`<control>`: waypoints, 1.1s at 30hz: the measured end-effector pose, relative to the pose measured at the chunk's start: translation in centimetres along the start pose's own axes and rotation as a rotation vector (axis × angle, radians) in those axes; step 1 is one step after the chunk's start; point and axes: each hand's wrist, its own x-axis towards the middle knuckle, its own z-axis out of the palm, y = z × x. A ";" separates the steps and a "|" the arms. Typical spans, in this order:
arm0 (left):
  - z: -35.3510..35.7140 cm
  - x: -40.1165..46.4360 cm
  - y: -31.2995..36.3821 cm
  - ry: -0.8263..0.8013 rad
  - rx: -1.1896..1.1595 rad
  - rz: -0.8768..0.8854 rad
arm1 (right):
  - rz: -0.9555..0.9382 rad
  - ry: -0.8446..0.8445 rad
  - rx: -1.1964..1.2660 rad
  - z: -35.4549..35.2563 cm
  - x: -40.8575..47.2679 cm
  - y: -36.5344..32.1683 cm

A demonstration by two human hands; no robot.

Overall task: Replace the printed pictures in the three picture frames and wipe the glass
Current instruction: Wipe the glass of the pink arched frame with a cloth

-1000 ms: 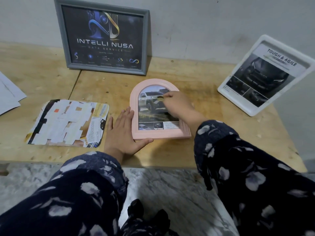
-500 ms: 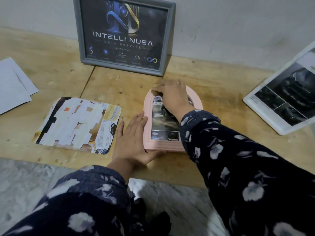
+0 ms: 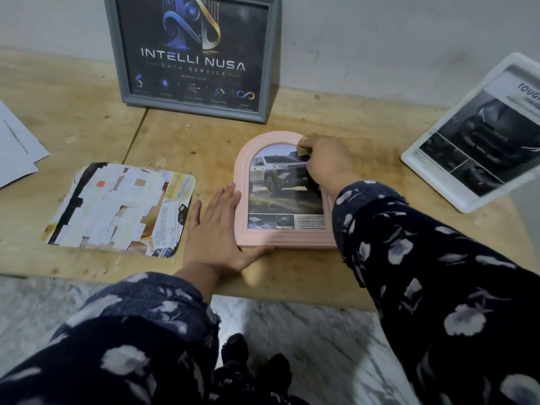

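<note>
A pink arched frame [image 3: 242, 171] lies flat on the wooden table [image 3: 292, 273] and holds a printed picture of a car [image 3: 277, 194]. My left hand [image 3: 216, 229] rests flat against the frame's left edge, fingers spread, with the thumb along its bottom edge. My right hand [image 3: 327, 162] is closed on a small dark cloth [image 3: 304, 155] and presses it on the glass near the arch's upper right. A grey frame [image 3: 122, 68] with a dark logo print leans on the wall behind. At the right, a white frame [image 3: 435, 178] with a dark car print stands tilted.
A loose printed sheet with rounded corners [image 3: 117, 209] lies left of my left hand. White papers [image 3: 14, 153] sit at the far left edge. The table's front edge runs just below my wrists, with marble floor [image 3: 321, 340] beneath.
My right hand has slid with the cloth from the middle of the glass up to the arch and now to its upper right. My left hand has stayed against the frame.
</note>
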 end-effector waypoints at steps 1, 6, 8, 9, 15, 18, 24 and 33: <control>0.0 0.0 0.1 0.000 0.001 -0.001 | 0.010 0.002 0.002 0.0 -0.6 0.4; 0.1 0.0 0.1 -0.014 0.009 -0.013 | 0.056 0.026 -0.016 0.0 -3.2 1.4; 0.2 0.1 -0.1 -0.011 0.009 -0.013 | 0.087 0.038 0.012 0.2 -4.5 1.4; 0.3 0.1 -0.2 -0.010 0.005 -0.009 | 0.109 0.048 0.036 0.4 -5.4 1.5; 0.3 0.0 -0.2 0.000 -0.002 0.005 | 0.165 0.092 0.023 1.3 -9.8 1.1; 0.4 0.0 -0.2 -0.005 0.005 0.014 | 0.145 0.151 0.037 2.5 -11.7 1.2; 0.4 -0.1 -0.3 0.001 0.017 0.026 | 0.110 0.339 0.023 4.2 -15.4 1.0; 0.4 -0.4 -0.3 -0.028 0.040 0.050 | 0.234 0.435 0.098 5.3 -19.9 -0.8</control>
